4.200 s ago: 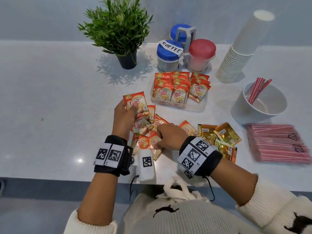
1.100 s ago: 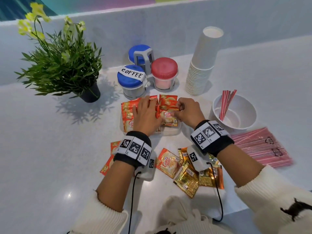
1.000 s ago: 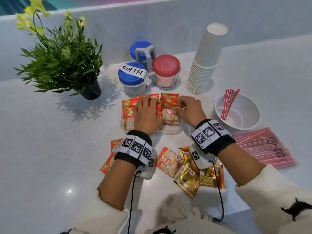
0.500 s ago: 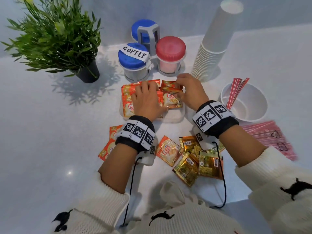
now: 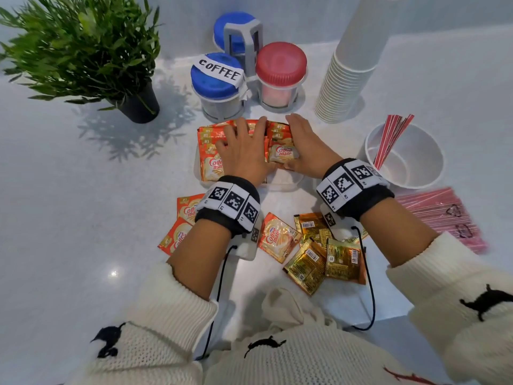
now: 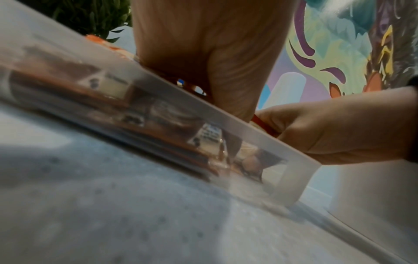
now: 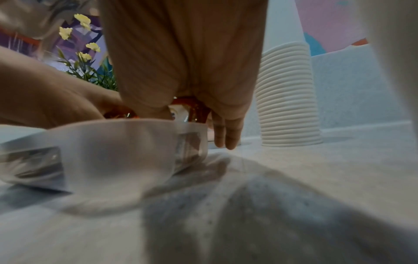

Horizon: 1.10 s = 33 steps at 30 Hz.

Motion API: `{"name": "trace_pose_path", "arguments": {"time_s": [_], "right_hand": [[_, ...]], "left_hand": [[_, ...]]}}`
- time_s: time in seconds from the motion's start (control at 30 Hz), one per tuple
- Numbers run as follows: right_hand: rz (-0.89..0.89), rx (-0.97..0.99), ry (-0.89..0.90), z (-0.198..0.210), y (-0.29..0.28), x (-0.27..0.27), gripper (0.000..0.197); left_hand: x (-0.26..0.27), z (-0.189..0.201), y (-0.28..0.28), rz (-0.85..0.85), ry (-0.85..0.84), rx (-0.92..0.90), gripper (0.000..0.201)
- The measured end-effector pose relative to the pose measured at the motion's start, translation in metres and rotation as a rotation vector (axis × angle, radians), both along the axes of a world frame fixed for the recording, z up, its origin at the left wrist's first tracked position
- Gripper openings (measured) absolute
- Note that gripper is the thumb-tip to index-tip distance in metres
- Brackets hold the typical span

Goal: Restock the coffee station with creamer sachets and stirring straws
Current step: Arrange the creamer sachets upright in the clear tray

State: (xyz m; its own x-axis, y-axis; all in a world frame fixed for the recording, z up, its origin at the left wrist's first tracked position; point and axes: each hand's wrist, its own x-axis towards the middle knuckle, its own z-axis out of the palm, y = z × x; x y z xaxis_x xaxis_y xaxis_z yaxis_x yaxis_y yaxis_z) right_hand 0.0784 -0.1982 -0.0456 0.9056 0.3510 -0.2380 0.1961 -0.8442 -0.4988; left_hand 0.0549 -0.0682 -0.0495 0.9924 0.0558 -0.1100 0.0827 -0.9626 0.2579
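A clear plastic tray (image 5: pixel 283 182) holds rows of orange creamer sachets (image 5: pixel 213 165). My left hand (image 5: pixel 244 147) lies flat on the left rows, fingers spread and straight. My right hand (image 5: pixel 294 144) wraps the right-hand row (image 5: pixel 283 152), thumb in front and fingers behind. In the left wrist view that right hand (image 6: pixel 334 130) pinches a red sachet edge above the tray wall (image 6: pixel 294 178). A white bowl (image 5: pixel 416 173) holds a few red stirring straws (image 5: pixel 391 137). A pink packet of straws (image 5: pixel 441 215) lies to the right.
Loose orange sachets (image 5: pixel 184 220) and gold sachets (image 5: pixel 322 257) lie on the counter near my wrists. Behind the tray stand a blue-lidded coffee jar (image 5: pixel 219 84), a red-lidded jar (image 5: pixel 280 76), a paper cup stack (image 5: pixel 349 68) and a potted plant (image 5: pixel 83 45).
Four seconds ago both hands were gathering loose sachets on the counter; they moved onto the tray. In the last second they have stayed there, easing the rows toward the back.
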Motion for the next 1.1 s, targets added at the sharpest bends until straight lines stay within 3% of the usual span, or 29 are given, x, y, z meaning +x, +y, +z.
{"name": "trace_pose_path", "arguments": {"time_s": [0.27,0.37,0.53,0.67,0.93,1.1], "right_hand": [[0.021,-0.035,-0.040,-0.001,0.004,0.004,0.076],[0.009,-0.016,-0.019,0.000,0.002,0.005,0.085],[-0.039,0.022,-0.041,0.008,-0.001,0.002,0.096],[-0.050,0.038,-0.113,0.019,0.001,-0.003,0.093],[0.011,0.136,-0.324,0.052,0.041,-0.044,0.059],[0.295,0.107,-0.164,0.045,0.082,-0.074,0.023]], "left_hand": [[-0.001,0.000,-0.001,0.023,-0.002,-0.005,0.093],[-0.002,0.003,0.000,0.015,0.008,-0.043,0.095],[-0.009,0.014,0.009,-0.004,-0.020,-0.233,0.091],[-0.021,0.032,0.023,0.062,-0.117,-0.412,0.071],[-0.057,0.048,0.069,0.230,-0.196,-0.616,0.033],[-0.084,0.035,0.096,0.314,-0.142,-0.575,0.025]]}}
